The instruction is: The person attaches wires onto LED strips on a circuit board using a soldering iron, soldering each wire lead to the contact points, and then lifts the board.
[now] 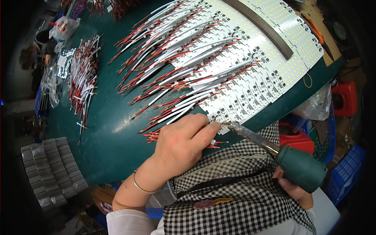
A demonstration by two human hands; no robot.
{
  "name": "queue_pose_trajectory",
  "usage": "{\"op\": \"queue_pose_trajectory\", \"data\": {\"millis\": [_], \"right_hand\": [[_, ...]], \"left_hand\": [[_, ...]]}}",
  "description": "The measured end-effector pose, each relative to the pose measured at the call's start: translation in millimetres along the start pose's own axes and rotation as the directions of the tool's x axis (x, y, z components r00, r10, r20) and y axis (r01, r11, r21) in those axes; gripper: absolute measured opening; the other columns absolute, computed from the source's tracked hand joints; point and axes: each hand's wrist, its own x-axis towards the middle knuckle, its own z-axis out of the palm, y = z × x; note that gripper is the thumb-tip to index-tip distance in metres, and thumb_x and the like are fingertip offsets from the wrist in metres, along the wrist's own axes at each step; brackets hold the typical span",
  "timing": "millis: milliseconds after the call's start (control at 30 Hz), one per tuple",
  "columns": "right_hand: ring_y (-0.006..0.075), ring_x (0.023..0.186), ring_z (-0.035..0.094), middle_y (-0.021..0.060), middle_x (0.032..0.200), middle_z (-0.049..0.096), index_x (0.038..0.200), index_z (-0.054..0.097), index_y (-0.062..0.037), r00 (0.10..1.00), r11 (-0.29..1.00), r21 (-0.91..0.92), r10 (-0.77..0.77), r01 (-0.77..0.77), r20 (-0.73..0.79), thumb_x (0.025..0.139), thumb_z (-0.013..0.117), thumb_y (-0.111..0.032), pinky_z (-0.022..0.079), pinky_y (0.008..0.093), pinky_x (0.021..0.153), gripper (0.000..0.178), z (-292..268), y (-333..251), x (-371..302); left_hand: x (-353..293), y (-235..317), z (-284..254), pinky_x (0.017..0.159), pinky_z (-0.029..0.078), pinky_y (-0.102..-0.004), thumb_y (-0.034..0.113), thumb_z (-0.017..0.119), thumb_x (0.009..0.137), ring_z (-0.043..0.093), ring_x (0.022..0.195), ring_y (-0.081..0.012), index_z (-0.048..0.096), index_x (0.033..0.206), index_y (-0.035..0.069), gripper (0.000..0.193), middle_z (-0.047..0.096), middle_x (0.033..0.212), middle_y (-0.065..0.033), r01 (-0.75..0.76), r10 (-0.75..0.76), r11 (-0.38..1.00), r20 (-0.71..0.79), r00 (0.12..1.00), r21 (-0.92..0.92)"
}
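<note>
In the head view, the white circuit-board panel (254, 92) lies on the green tabletop (107, 160), in front of the person, its surface dotted with rows of small yellow squares and dark components. The left hand (182, 139) is at the panel's near corner, fingers curled and the grip narrow, thumb and forefinger close together; I cannot tell whether a wire is pinched between them. The right hand (291, 190), on the near side of the panel, has its grip around the green handle of a soldering iron (301, 168), whose metal shaft slants toward the panel's near corner; its tip is just beside the left thumb, and whether it touches the panel is too small to tell. Red and white wires (188, 86) lie in about 5 slanting groups across the panel's left part, their ends reaching past its left edge. Further left of the panel is a loose pile of similar wires (84, 72). A dark curved bar (266, 27) rests across the panel's far part, and 1 rubber band (308, 80) lies just beside the panel's right edge. Well to the right of the panel is a red stool (344, 98); on its near side is the person's checked apron (231, 196).
</note>
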Motion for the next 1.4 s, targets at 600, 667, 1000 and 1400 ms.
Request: {"op": "queue_pose_trajectory", "data": {"millis": [600,667,1000,1400], "right_hand": [[0.0161,0.057,0.057,0.0126,0.077,0.062,0.125,0.051,0.0114,0.938,0.971,0.122,-0.160,0.206,-0.308,0.071,0.077,-0.025,0.042,0.0245,0.045,0.070,8.5,-12.0,-7.8],[0.0144,0.052,0.054,0.0139,0.076,0.062,0.125,0.050,0.0122,0.837,0.922,-0.143,-0.386,0.358,-0.389,0.076,0.072,-0.034,0.038,0.0242,0.042,0.070,-1.8,-4.1,-12.3],[0.0136,0.048,0.053,0.0210,0.088,0.065,0.127,0.047,0.0137,0.767,0.625,-0.698,-0.619,0.351,-0.169,0.083,0.065,-0.035,0.038,0.0228,0.041,0.068,-60.9,26.2,-25.7],[0.0223,0.059,0.063,0.0280,0.117,0.059,0.128,0.043,0.0148,0.885,0.882,0.133,-0.426,0.453,-0.189,0.073,0.074,-0.005,0.051,0.0266,0.043,0.066,-15.5,-0.8,4.8]], "left_hand": [[-2.5,3.2,3.9,0.046,0.045,-0.0300,0.004,0.065,0.072,0.057,0.061,-0.0182,0.065,0.101,0.003,0.029,0.054,0.081,-0.0070,-0.072,0.076,0.989,-0.027,0.997,0.128],[-3.0,5.5,0.7,0.047,0.046,-0.0308,0.002,0.065,0.071,0.057,0.063,-0.0193,0.065,0.101,0.002,0.030,0.054,0.080,-0.0075,-0.053,0.055,0.991,-0.017,0.998,0.126],[-6.1,5.6,-13.7,0.069,0.050,-0.0335,-0.010,0.064,0.071,0.062,0.080,-0.0291,0.060,0.090,-0.001,0.022,0.064,0.091,-0.0154,0.127,-0.170,0.978,-0.282,0.944,-0.164],[21.4,6.3,-2.8,0.063,0.047,-0.0279,-0.006,0.066,0.077,0.056,0.070,-0.0192,0.067,0.115,0.003,0.039,0.057,0.078,-0.0096,0.135,-0.149,0.968,-0.050,0.988,-0.211]]}}
